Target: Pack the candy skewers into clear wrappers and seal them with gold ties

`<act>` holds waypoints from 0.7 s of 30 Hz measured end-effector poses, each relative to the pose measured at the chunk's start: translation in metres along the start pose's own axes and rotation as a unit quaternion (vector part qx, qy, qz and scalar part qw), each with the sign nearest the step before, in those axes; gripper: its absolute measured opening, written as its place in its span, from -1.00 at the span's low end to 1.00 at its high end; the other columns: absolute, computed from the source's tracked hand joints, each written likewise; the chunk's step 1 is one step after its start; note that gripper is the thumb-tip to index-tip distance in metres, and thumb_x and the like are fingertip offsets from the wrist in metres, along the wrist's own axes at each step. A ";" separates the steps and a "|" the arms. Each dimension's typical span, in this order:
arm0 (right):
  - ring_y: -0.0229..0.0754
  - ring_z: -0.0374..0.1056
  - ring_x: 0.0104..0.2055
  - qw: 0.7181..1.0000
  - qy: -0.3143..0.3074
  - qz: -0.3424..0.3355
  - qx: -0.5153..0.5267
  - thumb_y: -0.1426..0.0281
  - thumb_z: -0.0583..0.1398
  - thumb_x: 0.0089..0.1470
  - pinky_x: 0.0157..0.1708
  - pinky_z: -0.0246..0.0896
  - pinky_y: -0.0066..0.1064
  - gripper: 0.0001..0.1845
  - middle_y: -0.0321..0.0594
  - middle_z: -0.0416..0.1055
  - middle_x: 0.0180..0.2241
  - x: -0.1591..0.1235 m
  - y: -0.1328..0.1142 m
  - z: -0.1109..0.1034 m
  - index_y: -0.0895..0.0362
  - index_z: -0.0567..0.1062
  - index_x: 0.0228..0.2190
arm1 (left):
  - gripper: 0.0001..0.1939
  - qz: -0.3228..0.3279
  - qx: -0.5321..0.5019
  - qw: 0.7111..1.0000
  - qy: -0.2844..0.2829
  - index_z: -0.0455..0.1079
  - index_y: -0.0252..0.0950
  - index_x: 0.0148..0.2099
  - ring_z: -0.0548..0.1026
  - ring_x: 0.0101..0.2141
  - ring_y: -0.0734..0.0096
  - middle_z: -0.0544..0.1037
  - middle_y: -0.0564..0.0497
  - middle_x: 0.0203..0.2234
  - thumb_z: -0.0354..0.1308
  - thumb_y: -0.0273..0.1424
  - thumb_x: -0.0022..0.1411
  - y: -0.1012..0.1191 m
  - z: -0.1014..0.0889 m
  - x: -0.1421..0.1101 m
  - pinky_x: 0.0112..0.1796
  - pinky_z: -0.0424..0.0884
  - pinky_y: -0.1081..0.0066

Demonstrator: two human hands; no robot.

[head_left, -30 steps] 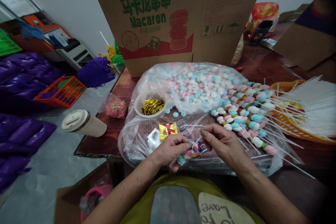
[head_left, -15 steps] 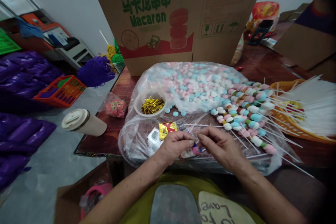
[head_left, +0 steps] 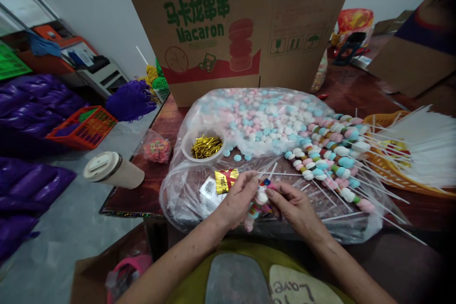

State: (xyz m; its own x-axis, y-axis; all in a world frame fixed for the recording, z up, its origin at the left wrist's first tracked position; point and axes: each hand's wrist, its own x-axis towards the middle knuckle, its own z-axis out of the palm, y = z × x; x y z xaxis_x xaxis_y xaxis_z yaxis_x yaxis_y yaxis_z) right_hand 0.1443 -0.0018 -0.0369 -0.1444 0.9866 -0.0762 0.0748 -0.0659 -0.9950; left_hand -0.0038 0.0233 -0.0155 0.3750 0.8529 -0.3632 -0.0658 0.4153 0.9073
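Observation:
Close to the table's near edge, my left hand [head_left: 239, 199] and my right hand [head_left: 290, 202] are both closed on a marshmallow skewer [head_left: 261, 197] with white, pink and blue pieces. A small blue and pink wrapper end [head_left: 266, 182] pokes up between my fingertips. My fingers hide part of the skewer. Just left of my left hand lie a gold twist-tie packet [head_left: 225, 180] and a white card with a printed code [head_left: 209, 191]. More marshmallow skewers [head_left: 327, 152] are piled to the right of my hands on a clear plastic bag [head_left: 188, 194].
Behind my hands lies a bag of loose marshmallows [head_left: 263, 109], beside a bowl of gold twist ties [head_left: 185, 145]. A tall cardboard box [head_left: 213, 52] stands behind. On the right is an orange basket [head_left: 386, 178] of white sticks; left, a lidded cup [head_left: 128, 171] and a candy bag [head_left: 157, 149].
My hands have turned the marshmallow skewer, so more of its pieces show below my fingers. The wrapper end now sits higher. The view has tilted slightly upward.

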 end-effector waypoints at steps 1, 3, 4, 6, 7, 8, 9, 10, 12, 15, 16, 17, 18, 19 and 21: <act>-0.35 0.09 -0.68 1.000 -0.012 0.008 0.006 0.15 0.08 0.08 -0.67 0.03 -0.51 -0.69 -0.40 0.20 -0.70 0.000 0.001 -0.001 0.14 0.35 -0.48 | -0.54 -0.031 0.033 0.998 -0.044 0.23 -0.28 -0.12 0.26 -0.68 0.65 0.31 0.12 -0.52 0.04 -0.03 0.08 0.001 -0.002 -0.002 -0.70 0.18 0.60; -0.35 0.10 -0.70 0.999 -0.036 0.007 -0.013 0.16 0.04 0.11 -0.67 0.04 -0.50 -0.70 -0.41 0.21 -0.71 -0.001 0.001 -0.003 0.13 0.33 -0.47 | -0.60 -0.072 0.130 0.981 -0.124 0.25 -0.31 -0.21 0.25 -0.70 0.65 0.29 0.11 -0.52 0.01 -0.06 0.11 0.003 -0.008 -0.006 -0.73 0.18 0.59; -0.34 0.12 -0.68 0.998 -0.040 -0.005 -0.040 0.19 0.03 0.12 -0.66 0.05 -0.50 -0.71 -0.40 0.22 -0.70 -0.001 0.000 -0.004 0.13 0.34 -0.47 | -0.65 -0.084 0.176 0.970 -0.145 0.25 -0.31 -0.26 0.25 -0.70 0.64 0.27 0.12 -0.52 0.00 -0.10 0.12 0.005 -0.010 -0.007 -0.72 0.19 0.58; -0.32 0.15 -0.63 0.992 -0.029 -0.052 -0.115 0.24 0.04 0.11 -0.61 0.06 -0.49 -0.74 -0.36 0.25 -0.65 -0.003 -0.003 -0.002 0.12 0.35 -0.50 | -0.74 -0.071 0.252 0.954 -0.143 0.24 -0.30 -0.31 0.27 -0.67 0.61 0.25 0.12 -0.54 -0.05 -0.20 0.15 0.008 -0.013 -0.008 -0.69 0.21 0.57; -0.31 0.17 -0.59 0.985 -0.016 -0.078 -0.151 0.25 0.06 0.09 -0.58 0.07 -0.48 -0.75 -0.34 0.27 -0.63 -0.004 -0.004 0.000 0.12 0.35 -0.52 | -0.79 -0.040 0.294 0.946 -0.128 0.24 -0.30 -0.34 0.28 -0.64 0.59 0.24 0.12 -0.55 -0.05 -0.26 0.14 0.009 -0.013 -0.007 -0.66 0.22 0.57; -0.29 0.19 -0.56 0.980 0.001 -0.095 -0.173 0.26 0.08 0.07 -0.56 0.08 -0.48 -0.76 -0.32 0.28 -0.62 -0.005 -0.006 0.003 0.12 0.36 -0.54 | -0.84 0.000 0.338 0.935 -0.111 0.24 -0.31 -0.39 0.29 -0.60 0.56 0.25 0.11 -0.56 -0.05 -0.32 0.11 0.011 -0.013 -0.007 -0.62 0.23 0.57; -0.29 0.19 -0.56 0.981 0.013 -0.092 -0.170 0.25 0.10 0.05 -0.56 0.08 -0.48 -0.76 -0.32 0.28 -0.62 -0.006 -0.008 0.006 0.12 0.36 -0.55 | -0.87 0.034 0.376 0.920 -0.100 0.24 -0.31 -0.43 0.29 -0.57 0.54 0.25 0.10 -0.57 -0.04 -0.36 0.09 0.013 -0.012 -0.006 -0.58 0.23 0.56; -0.30 0.18 -0.59 0.988 0.019 -0.065 -0.137 0.23 0.11 0.04 -0.60 0.06 -0.49 -0.74 -0.32 0.28 -0.63 -0.007 -0.009 0.009 0.13 0.34 -0.56 | -0.87 0.051 0.403 0.909 -0.097 0.24 -0.31 -0.46 0.29 -0.56 0.53 0.26 0.09 -0.58 -0.06 -0.38 0.08 0.015 -0.012 -0.006 -0.56 0.23 0.56; -0.35 0.13 -0.70 0.999 0.020 0.030 -0.008 0.15 0.09 0.03 -0.70 -0.01 -0.52 -0.68 -0.34 0.29 -0.65 -0.009 -0.010 0.015 0.12 0.28 -0.56 | -0.82 0.017 0.401 0.907 -0.124 0.26 -0.30 -0.43 0.30 -0.59 0.53 0.29 0.09 -0.56 -0.10 -0.35 0.11 0.019 -0.011 -0.008 -0.59 0.23 0.56; -0.39 0.07 -0.79 0.984 0.022 0.114 0.131 0.08 0.09 0.02 -0.77 -0.08 -0.55 -0.64 -0.38 0.28 -0.67 -0.011 -0.007 0.020 0.11 0.21 -0.53 | -0.73 -0.078 0.322 0.921 -0.205 0.31 -0.28 -0.31 0.31 -0.65 0.54 0.34 0.08 -0.51 -0.14 -0.25 0.16 0.023 -0.011 -0.013 -0.68 0.21 0.56; -0.38 0.08 -0.79 0.986 0.025 0.109 0.125 0.08 0.10 0.01 -0.77 -0.06 -0.55 -0.65 -0.40 0.26 -0.69 -0.011 -0.006 0.019 0.11 0.22 -0.52 | -0.72 -0.087 0.301 0.923 -0.222 0.32 -0.28 -0.29 0.32 -0.66 0.52 0.35 0.06 -0.51 -0.12 -0.22 0.16 0.023 -0.010 -0.014 -0.70 0.21 0.55; -0.37 0.09 -0.78 0.991 0.025 0.090 0.091 0.10 0.10 0.02 -0.77 -0.04 -0.54 -0.66 -0.41 0.24 -0.70 -0.011 -0.006 0.017 0.11 0.24 -0.52 | -0.71 -0.091 0.286 0.926 -0.228 0.32 -0.28 -0.28 0.32 -0.67 0.51 0.35 0.06 -0.54 -0.09 -0.19 0.15 0.023 -0.009 -0.016 -0.71 0.21 0.55; -0.36 0.10 -0.77 0.997 0.038 0.056 0.033 0.13 0.09 0.03 -0.76 -0.03 -0.53 -0.69 -0.42 0.22 -0.71 -0.009 -0.006 0.013 0.11 0.27 -0.52 | -0.69 -0.095 0.277 0.930 -0.224 0.33 -0.29 -0.28 0.31 -0.69 0.50 0.35 0.06 -0.58 -0.07 -0.16 0.14 0.022 -0.008 -0.017 -0.72 0.20 0.54; -0.35 0.11 -0.76 0.997 0.070 0.006 -0.045 0.17 0.09 0.05 -0.75 0.00 -0.51 -0.72 -0.41 0.21 -0.71 -0.008 -0.008 0.008 0.12 0.30 -0.52 | -0.67 -0.100 0.271 0.934 -0.209 0.32 -0.29 -0.28 0.29 -0.72 0.51 0.34 0.07 -0.62 -0.05 -0.13 0.13 0.021 -0.007 -0.017 -0.74 0.19 0.54; -0.30 0.19 -0.68 0.951 0.165 -0.135 -0.224 0.30 0.08 0.08 -0.66 0.10 -0.47 -0.82 -0.35 0.28 -0.67 -0.004 -0.013 -0.005 0.13 0.36 -0.47 | -0.65 -0.116 0.263 0.944 -0.162 0.31 -0.28 -0.33 0.26 -0.75 0.52 0.31 0.10 -0.67 -0.03 -0.08 0.10 0.016 -0.006 -0.015 -0.75 0.17 0.54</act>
State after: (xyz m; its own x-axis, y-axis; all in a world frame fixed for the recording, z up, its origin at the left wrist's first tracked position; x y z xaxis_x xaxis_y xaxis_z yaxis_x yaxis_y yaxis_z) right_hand 0.1490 -0.0041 -0.0238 0.0934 0.9569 0.2751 0.5018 0.1934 -0.8431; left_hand -0.0159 0.0190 0.0031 0.5911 0.5819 -0.5586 0.4888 0.2925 0.8219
